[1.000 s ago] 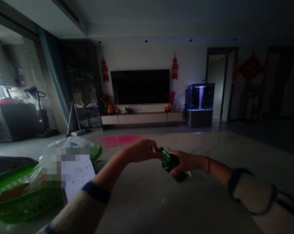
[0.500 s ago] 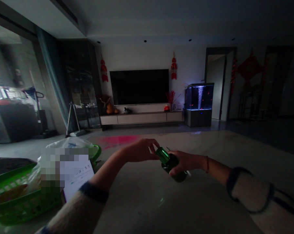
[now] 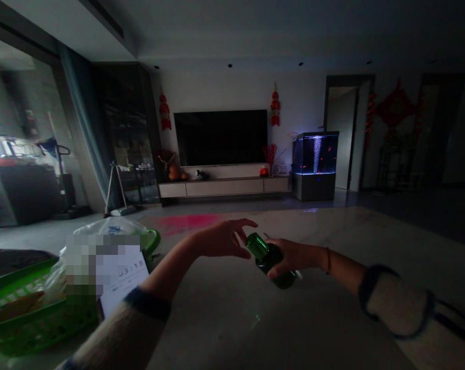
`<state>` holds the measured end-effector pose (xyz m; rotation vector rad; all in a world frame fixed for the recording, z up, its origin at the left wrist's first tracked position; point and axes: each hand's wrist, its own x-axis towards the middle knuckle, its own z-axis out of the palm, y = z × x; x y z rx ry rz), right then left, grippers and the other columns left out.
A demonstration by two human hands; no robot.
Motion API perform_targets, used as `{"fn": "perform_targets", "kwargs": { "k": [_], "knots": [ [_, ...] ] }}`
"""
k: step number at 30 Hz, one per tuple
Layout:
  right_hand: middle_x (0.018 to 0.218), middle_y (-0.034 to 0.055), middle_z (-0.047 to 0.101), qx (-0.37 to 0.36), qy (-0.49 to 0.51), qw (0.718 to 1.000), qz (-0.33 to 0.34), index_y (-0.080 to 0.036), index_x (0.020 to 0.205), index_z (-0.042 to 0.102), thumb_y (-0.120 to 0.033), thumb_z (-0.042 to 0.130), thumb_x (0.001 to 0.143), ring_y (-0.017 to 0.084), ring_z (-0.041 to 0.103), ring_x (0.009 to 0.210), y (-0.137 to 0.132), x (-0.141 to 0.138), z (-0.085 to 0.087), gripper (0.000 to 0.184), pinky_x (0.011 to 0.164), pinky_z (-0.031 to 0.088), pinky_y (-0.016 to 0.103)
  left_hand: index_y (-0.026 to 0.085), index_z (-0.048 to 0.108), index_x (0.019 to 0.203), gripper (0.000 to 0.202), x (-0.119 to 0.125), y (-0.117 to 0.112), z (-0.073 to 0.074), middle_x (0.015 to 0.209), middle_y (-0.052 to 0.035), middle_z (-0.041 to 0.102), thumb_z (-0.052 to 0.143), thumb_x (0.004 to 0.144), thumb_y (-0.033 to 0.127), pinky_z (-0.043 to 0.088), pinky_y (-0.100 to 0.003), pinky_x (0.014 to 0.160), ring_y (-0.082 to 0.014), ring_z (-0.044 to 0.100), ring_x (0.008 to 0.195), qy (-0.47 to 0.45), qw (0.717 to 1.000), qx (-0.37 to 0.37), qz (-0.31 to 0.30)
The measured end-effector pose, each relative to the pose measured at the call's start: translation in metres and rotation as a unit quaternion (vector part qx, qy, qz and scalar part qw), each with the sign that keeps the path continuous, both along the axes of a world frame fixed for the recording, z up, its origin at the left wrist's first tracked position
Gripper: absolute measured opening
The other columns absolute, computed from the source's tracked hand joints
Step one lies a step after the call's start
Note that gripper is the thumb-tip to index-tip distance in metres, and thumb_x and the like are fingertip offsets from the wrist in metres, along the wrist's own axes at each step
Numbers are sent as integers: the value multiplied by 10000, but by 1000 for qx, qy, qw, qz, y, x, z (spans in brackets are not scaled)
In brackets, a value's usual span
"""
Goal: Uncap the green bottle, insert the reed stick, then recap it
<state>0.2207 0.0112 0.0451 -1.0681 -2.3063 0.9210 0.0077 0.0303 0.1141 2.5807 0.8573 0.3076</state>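
a dark green bottle [image 3: 270,264] is sitting tilted in the right grip [image 3: 292,258], its ribbed, translucent green cap [image 3: 256,246] pointing up and to the left, out over the middle of a grey bench [image 3: 232,329]. the right grip is clamping around the bottle's lower body, with the fingers curling across its near side. the left grip [image 3: 221,239] is holding open, its fingers [image 3: 245,224] spread apart and just beside the cap, with a narrow gap showing between them and it. a thin red bracelet [image 3: 328,260] is circling the right wrist, and cream knit sleeves with dark cuffs are covering both forearms.

to the left, a green plastic basket [image 3: 35,321] is sitting at the near corner of the view, beside a lit screen [image 3: 124,280] showing 03:13, which is partly pixelated. a white plastic bag [image 3: 112,226] is bulging behind them. beyond the bench, a wall-mounted television [image 3: 220,137] is hanging above a low cabinet [image 3: 224,187], and a glowing aquarium [image 3: 315,159] is standing to its right.
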Motion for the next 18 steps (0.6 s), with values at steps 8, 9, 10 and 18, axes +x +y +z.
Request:
{"fn": "perform_targets", "kwargs": {
  "k": [8, 9, 10, 18],
  "knots": [
    [918, 38, 536, 7, -3, 1000, -8, -131, 1053, 471, -333, 706, 543, 159, 503, 840, -2, -2, 0, 597, 724, 410, 267, 171, 569, 942, 420, 2, 3, -1, 798, -32, 623, 602, 646, 468, 420, -236, 590, -128, 567, 666, 18, 998, 63, 19],
    [919, 38, 537, 6, -1, 1000, -8, -132, 1050, 471, -333, 707, 543, 159, 505, 841, -2, -2, 0, 594, 726, 410, 267, 167, 580, 908, 422, 3, 2, -1, 789, -32, 624, 591, 644, 497, 414, -234, 584, -129, 567, 662, 18, 997, 74, 32],
    [917, 39, 538, 5, 0, 1000, -9, -132, 1043, 473, -333, 707, 544, 159, 507, 840, -2, -2, 0, 587, 726, 411, 267, 165, 587, 878, 429, 4, 1, -2, 777, -31, 624, 578, 641, 523, 408, -232, 574, -129, 566, 655, 18, 995, 84, 44],
    [903, 37, 543, 16, 4, 1000, -10, -145, 1041, 484, -334, 699, 560, 156, 513, 827, -1, -1, 1, 560, 730, 410, 271, 170, 525, 1022, 594, 6, -7, 0, 799, -37, 618, 585, 590, 572, 400, -232, 559, -140, 566, 654, 21, 994, 63, 89]
  ]
}}
